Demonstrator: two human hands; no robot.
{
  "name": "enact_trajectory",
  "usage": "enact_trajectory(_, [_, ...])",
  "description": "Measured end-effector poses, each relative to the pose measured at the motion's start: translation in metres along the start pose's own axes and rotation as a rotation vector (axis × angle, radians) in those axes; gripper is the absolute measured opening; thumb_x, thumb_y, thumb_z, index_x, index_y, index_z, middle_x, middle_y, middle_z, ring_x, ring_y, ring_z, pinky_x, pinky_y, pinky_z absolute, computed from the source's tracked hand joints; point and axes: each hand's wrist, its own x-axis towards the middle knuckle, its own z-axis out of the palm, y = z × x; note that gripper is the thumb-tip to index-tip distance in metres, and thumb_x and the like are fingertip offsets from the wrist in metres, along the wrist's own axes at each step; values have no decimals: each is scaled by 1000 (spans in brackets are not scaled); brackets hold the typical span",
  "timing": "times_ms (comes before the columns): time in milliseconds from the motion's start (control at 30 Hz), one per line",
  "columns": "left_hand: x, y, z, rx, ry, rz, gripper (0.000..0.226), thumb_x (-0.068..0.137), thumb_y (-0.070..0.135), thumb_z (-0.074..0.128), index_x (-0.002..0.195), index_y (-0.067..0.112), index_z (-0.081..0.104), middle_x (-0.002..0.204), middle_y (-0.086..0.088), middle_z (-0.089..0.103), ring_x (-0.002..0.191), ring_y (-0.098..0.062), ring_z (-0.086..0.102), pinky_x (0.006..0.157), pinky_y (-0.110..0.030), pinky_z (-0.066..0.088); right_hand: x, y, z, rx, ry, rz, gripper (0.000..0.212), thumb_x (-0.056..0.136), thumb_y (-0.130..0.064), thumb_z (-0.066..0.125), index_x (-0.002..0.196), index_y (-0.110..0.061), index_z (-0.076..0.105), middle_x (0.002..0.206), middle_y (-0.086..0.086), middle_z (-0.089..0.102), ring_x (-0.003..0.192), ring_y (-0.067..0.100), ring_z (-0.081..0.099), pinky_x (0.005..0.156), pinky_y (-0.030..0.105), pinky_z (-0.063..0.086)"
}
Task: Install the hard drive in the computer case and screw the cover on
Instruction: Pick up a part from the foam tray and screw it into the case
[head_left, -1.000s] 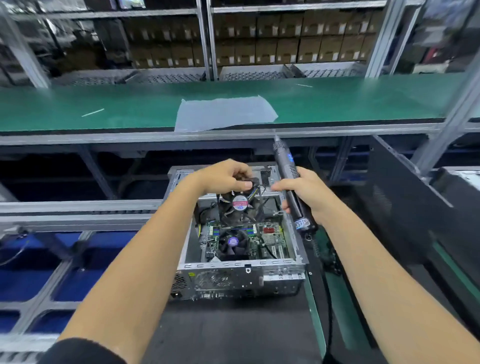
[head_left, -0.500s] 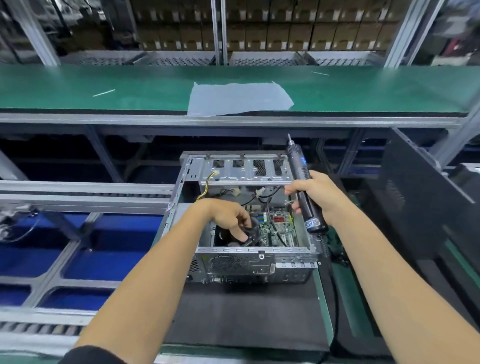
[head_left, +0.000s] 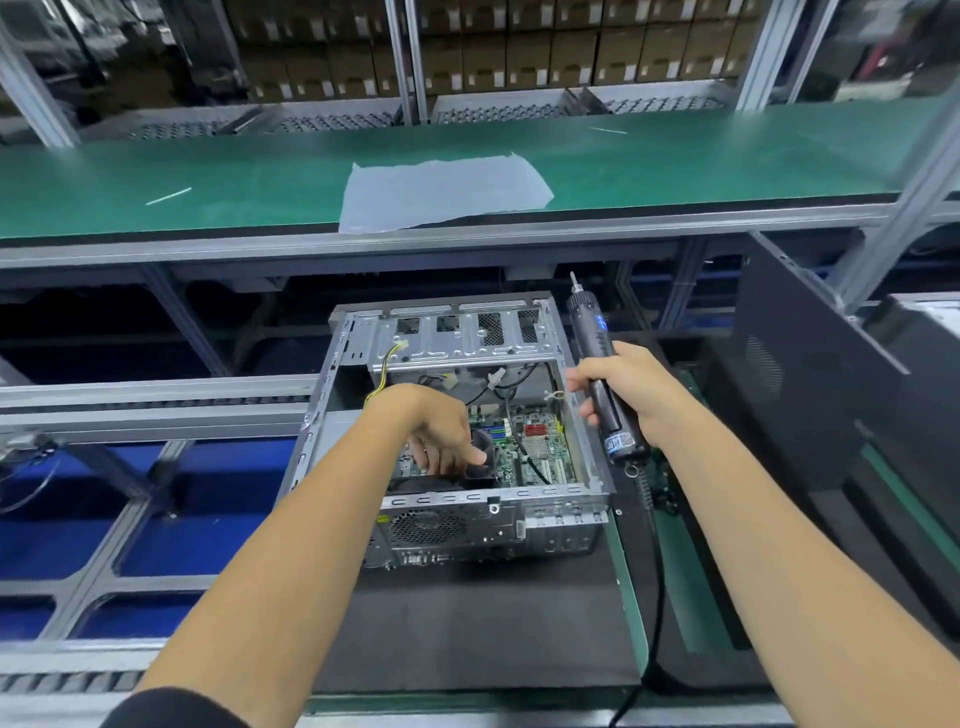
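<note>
An open silver computer case (head_left: 498, 512) lies on its side on a black mat, motherboard (head_left: 540, 447) showing inside. My left hand (head_left: 441, 431) reaches down into the case and grips a black fan (head_left: 480, 457) near the board's left part. My right hand (head_left: 628, 387) holds a black electric screwdriver (head_left: 597, 364) just right of the case's right wall, its bit pointing up and away. The empty drive cage (head_left: 462, 332) spans the far end of the case. No hard drive shows.
A dark side panel (head_left: 810, 374) leans upright to the right. A green conveyor (head_left: 260, 176) with a grey sheet (head_left: 441, 189) runs behind. Roller rails (head_left: 156, 405) and blue bins lie left. The screwdriver's cable (head_left: 657, 571) trails along the mat's right edge.
My left hand has carried the fan from the case's top opening down onto the motherboard. The right hand with the screwdriver has barely shifted. The view has tilted down.
</note>
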Motion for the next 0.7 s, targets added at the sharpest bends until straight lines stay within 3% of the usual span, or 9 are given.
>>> enact_trajectory(100, [2, 22, -3, 100, 17, 2, 40, 93, 42, 55, 101, 4, 66, 89, -7, 70, 78, -17, 68, 70, -28, 57, -5, 0, -17, 7, 15, 0, 45, 81, -5, 71, 119, -8, 48, 69, 11, 67, 47, 22, 54, 46, 30, 48])
enact_trajectory(267, [9, 94, -4, 162, 98, 216, 32, 94, 41, 54, 85, 13, 68, 85, -3, 71, 70, -14, 67, 70, -27, 57, -16, 11, -63, 32, 75, 23, 21, 82, -4, 69, 90, -7, 51, 65, 11, 53, 45, 23, 52, 45, 31, 47])
enact_trajectory(333, [15, 131, 0, 186, 155, 315, 33, 94, 38, 54, 85, 10, 68, 75, 2, 71, 62, -9, 67, 63, -24, 56, -18, 19, -85, 38, 103, 50, 23, 82, -3, 69, 94, -7, 49, 64, 10, 52, 44, 23, 52, 44, 31, 46])
enact_trajectory(433, [35, 187, 15, 232, 205, 383, 27, 92, 25, 55, 83, 2, 67, 72, -5, 69, 59, -14, 64, 58, -20, 50, -15, 36, -115, 10, 135, 80, 31, 82, -3, 68, 104, -8, 47, 63, 10, 53, 42, 22, 52, 43, 30, 47])
enact_trajectory(533, [66, 233, 40, 307, 159, 334, 20, 84, 15, 54, 73, 3, 65, 65, -7, 67, 55, -18, 60, 63, -25, 50, -11, 62, -143, -13, 133, 132, 32, 82, -3, 64, 111, -4, 49, 74, 17, 54, 41, 22, 52, 43, 29, 45])
enact_trajectory(600, [93, 253, 59, 364, 90, 266, 19, 80, 10, 54, 64, 5, 62, 61, -6, 65, 56, -21, 59, 63, -27, 48, -9, 83, -161, -13, 138, 182, 39, 83, -4, 62, 117, -12, 44, 79, 19, 55, 39, 21, 51, 41, 27, 44])
enact_trajectory(700, [132, 267, 95, 367, -17, 209, 14, 77, 3, 52, 83, 1, 65, 73, -9, 62, 64, -23, 54, 64, -29, 44, -8, 113, -182, -35, 127, 240, 34, 82, -3, 62, 112, -4, 46, 72, 17, 55, 38, 21, 51, 41, 29, 44])
